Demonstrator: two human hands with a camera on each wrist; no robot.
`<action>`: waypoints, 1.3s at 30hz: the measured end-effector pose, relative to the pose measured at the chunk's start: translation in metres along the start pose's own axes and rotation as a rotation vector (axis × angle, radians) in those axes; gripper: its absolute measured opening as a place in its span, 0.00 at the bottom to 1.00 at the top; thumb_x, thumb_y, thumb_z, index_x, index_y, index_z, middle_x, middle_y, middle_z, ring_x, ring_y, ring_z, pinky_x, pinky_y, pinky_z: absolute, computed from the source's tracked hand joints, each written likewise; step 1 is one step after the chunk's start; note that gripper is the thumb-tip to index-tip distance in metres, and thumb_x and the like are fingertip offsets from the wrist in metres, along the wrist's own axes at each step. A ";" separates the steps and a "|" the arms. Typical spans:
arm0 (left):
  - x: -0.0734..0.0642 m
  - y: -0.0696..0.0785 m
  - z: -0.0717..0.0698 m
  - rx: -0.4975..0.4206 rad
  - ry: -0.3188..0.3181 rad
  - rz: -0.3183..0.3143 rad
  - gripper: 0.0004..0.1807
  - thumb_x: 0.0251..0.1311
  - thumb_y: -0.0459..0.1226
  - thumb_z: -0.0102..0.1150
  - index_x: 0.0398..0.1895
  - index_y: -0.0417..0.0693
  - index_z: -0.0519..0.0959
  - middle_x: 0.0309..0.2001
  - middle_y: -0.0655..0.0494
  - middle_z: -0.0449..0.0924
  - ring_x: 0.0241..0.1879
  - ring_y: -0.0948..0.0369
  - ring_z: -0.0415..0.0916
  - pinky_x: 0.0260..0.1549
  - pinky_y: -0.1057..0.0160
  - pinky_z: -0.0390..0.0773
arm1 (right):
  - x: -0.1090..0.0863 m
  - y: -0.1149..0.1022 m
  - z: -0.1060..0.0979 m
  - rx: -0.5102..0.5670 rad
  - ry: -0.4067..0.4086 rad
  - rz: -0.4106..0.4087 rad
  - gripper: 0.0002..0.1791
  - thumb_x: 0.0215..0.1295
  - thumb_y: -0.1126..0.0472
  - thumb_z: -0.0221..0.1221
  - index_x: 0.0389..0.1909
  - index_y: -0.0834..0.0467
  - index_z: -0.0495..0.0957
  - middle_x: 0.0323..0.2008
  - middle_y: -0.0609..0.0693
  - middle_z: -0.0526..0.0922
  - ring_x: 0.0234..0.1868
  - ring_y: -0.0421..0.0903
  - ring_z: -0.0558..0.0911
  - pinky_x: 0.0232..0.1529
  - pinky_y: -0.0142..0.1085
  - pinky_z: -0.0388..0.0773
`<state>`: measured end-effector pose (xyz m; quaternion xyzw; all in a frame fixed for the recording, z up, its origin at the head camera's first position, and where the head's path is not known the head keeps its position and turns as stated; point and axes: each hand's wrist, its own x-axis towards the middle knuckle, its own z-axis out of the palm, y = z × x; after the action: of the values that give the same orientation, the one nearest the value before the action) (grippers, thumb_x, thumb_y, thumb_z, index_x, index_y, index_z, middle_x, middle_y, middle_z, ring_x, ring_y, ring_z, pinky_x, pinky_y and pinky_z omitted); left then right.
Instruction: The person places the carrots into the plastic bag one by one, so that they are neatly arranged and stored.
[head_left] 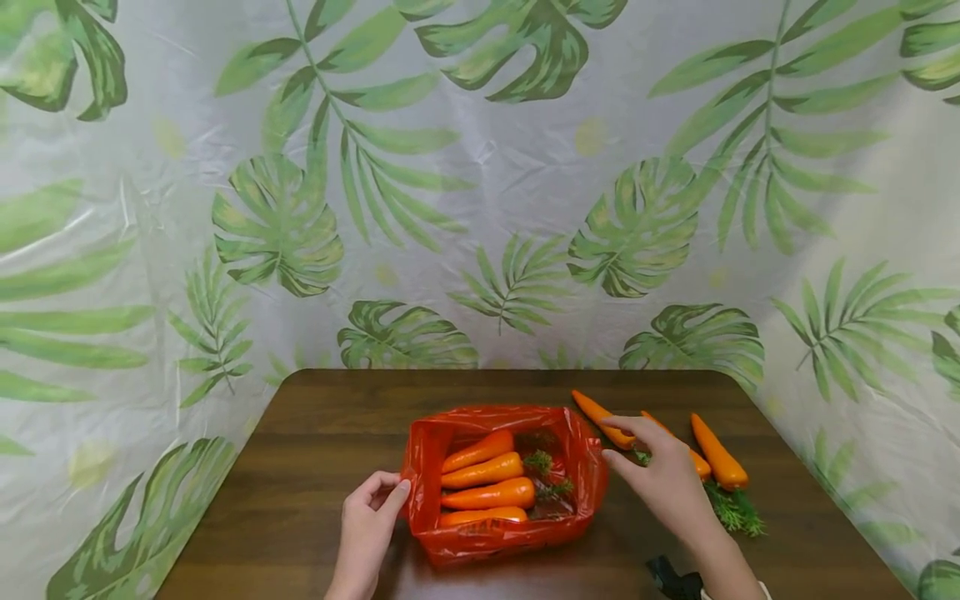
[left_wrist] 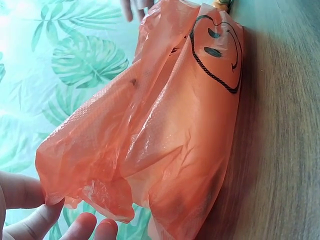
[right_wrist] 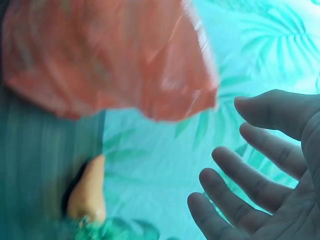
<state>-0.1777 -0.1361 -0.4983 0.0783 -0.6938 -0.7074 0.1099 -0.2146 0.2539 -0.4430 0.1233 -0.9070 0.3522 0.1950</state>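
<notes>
Red bag (head_left: 510,546) in the pinch of left hand (head_left: 371,508), just beside spread-fingered right hand (head_left: 663,475).

Red plastic bag (head_left: 517,546): two printed markings are carried.

1. Smiling-face sign (left_wrist: 215,52), printed in black on the outer surface. Two solid oval eyes and a curved mouth line are enclosed by a rounded outline, part of which is drawn like twisted rope.

2. Row of dark letters (head_left: 487,527), seen at the near wall, just beside the nearest carrot (head_left: 480,516). The lettering is small and distorted; the wording cannot be read with certainty.
</notes>
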 end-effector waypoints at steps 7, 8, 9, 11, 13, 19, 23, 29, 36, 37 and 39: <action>0.001 -0.001 0.000 -0.015 0.000 -0.007 0.09 0.64 0.33 0.66 0.39 0.33 0.81 0.37 0.46 0.82 0.34 0.59 0.80 0.34 0.63 0.83 | -0.007 0.036 -0.007 -0.047 0.073 0.031 0.22 0.62 0.52 0.71 0.57 0.48 0.81 0.54 0.46 0.82 0.50 0.49 0.82 0.46 0.51 0.82; 0.001 0.000 0.001 -0.018 -0.002 -0.004 0.09 0.64 0.33 0.66 0.39 0.33 0.81 0.37 0.46 0.82 0.34 0.59 0.80 0.34 0.63 0.83 | -0.007 0.040 -0.008 -0.048 0.079 0.042 0.23 0.62 0.52 0.70 0.58 0.48 0.81 0.54 0.47 0.82 0.51 0.50 0.82 0.46 0.50 0.82; 0.001 0.000 0.001 -0.021 -0.003 0.000 0.09 0.64 0.33 0.66 0.39 0.32 0.81 0.37 0.46 0.82 0.34 0.59 0.81 0.34 0.62 0.83 | -0.008 0.045 -0.010 -0.042 0.081 0.055 0.23 0.63 0.52 0.70 0.58 0.49 0.81 0.55 0.48 0.82 0.51 0.51 0.82 0.46 0.50 0.82; 0.002 0.000 0.001 -0.026 -0.006 0.003 0.09 0.64 0.33 0.66 0.39 0.32 0.81 0.37 0.46 0.82 0.34 0.59 0.81 0.34 0.62 0.83 | -0.009 0.054 -0.013 -0.039 0.085 0.083 0.23 0.63 0.53 0.70 0.59 0.49 0.80 0.55 0.49 0.82 0.52 0.52 0.82 0.47 0.51 0.81; 0.002 0.000 0.002 -0.027 -0.010 0.006 0.09 0.64 0.33 0.66 0.39 0.32 0.81 0.37 0.46 0.82 0.34 0.59 0.81 0.34 0.62 0.83 | -0.010 0.061 -0.016 -0.042 0.093 0.102 0.24 0.63 0.54 0.70 0.60 0.51 0.80 0.55 0.52 0.83 0.52 0.56 0.81 0.46 0.54 0.81; 0.002 -0.002 0.001 -0.003 -0.016 0.002 0.08 0.64 0.32 0.66 0.39 0.33 0.82 0.36 0.45 0.82 0.34 0.59 0.81 0.34 0.63 0.83 | -0.016 0.078 -0.021 -0.099 0.120 0.151 0.25 0.62 0.53 0.71 0.59 0.53 0.80 0.54 0.58 0.83 0.52 0.64 0.80 0.44 0.60 0.77; 0.002 -0.001 0.001 0.006 -0.017 -0.002 0.08 0.65 0.32 0.65 0.40 0.33 0.82 0.37 0.45 0.82 0.34 0.60 0.81 0.34 0.63 0.83 | -0.016 0.085 -0.023 -0.121 0.125 0.193 0.25 0.61 0.51 0.71 0.58 0.53 0.81 0.57 0.61 0.81 0.53 0.67 0.78 0.44 0.62 0.74; 0.000 0.001 0.002 -0.005 -0.020 0.002 0.09 0.65 0.33 0.65 0.41 0.32 0.82 0.37 0.46 0.83 0.33 0.61 0.80 0.34 0.64 0.83 | -0.017 0.097 -0.023 -0.148 0.142 0.171 0.24 0.61 0.54 0.71 0.58 0.55 0.81 0.53 0.62 0.82 0.51 0.67 0.79 0.44 0.61 0.74; 0.001 0.001 0.002 -0.004 -0.023 -0.011 0.09 0.65 0.32 0.65 0.41 0.32 0.82 0.38 0.46 0.83 0.33 0.61 0.80 0.34 0.64 0.83 | -0.021 0.111 -0.024 -0.173 0.143 0.184 0.23 0.62 0.57 0.71 0.57 0.56 0.81 0.49 0.62 0.83 0.47 0.64 0.81 0.41 0.59 0.74; 0.000 0.001 0.002 -0.005 -0.024 -0.013 0.09 0.65 0.32 0.65 0.41 0.32 0.82 0.38 0.46 0.83 0.33 0.61 0.80 0.34 0.64 0.83 | -0.021 0.113 -0.024 -0.176 0.139 0.189 0.23 0.61 0.57 0.71 0.57 0.57 0.81 0.49 0.62 0.83 0.47 0.64 0.81 0.41 0.59 0.74; 0.000 0.001 0.002 -0.009 -0.024 -0.014 0.09 0.65 0.32 0.65 0.40 0.32 0.82 0.37 0.46 0.82 0.33 0.61 0.80 0.34 0.64 0.83 | -0.021 0.117 -0.025 -0.185 0.132 0.195 0.23 0.60 0.57 0.71 0.57 0.57 0.81 0.48 0.62 0.83 0.46 0.64 0.81 0.41 0.59 0.73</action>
<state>-0.1780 -0.1340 -0.4973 0.0743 -0.6914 -0.7120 0.0970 -0.2314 0.3566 -0.5044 -0.0075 -0.9285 0.2917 0.2295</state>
